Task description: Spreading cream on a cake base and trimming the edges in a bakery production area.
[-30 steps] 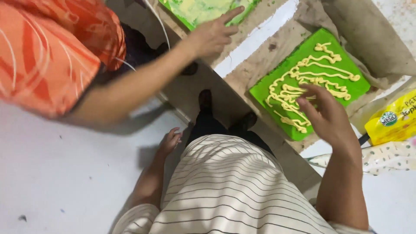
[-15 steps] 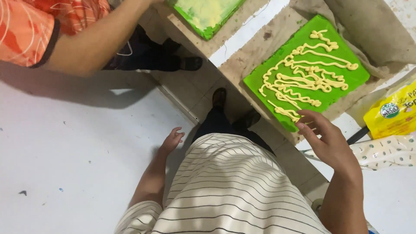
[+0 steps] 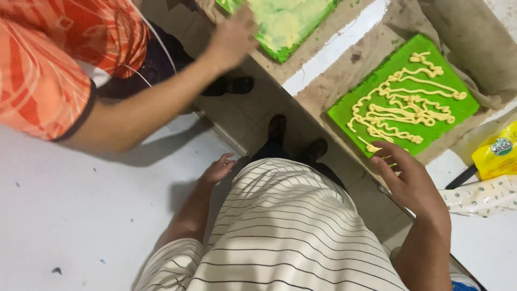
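Observation:
My right hand point(image 3: 410, 180) hovers open, fingers spread, at the near edge of a bright green square board point(image 3: 431, 81) covered with squiggles of yellow paste point(image 3: 401, 105). It holds nothing. My left hand point(image 3: 217, 170) hangs open at my side, beside my striped shirt point(image 3: 291, 231) and above the white floor. My black shoes point(image 3: 277, 128) show below. A second green board point(image 3: 285, 21), smeared with yellow, lies at the top, where another person's hand point(image 3: 232, 37) presses on it.
The other person in an orange patterned shirt point(image 3: 48, 64) leans in from the upper left. Both boards lie on a brown cloth-covered bench point(image 3: 344, 75). A yellow packet point(image 3: 498, 153) and a spotted cloth point(image 3: 479, 196) sit at the right.
My right hand has drawn back from the yellow squiggles to the board's near edge. The other person's arm left the far board, then reached back onto it. My left hand stayed down.

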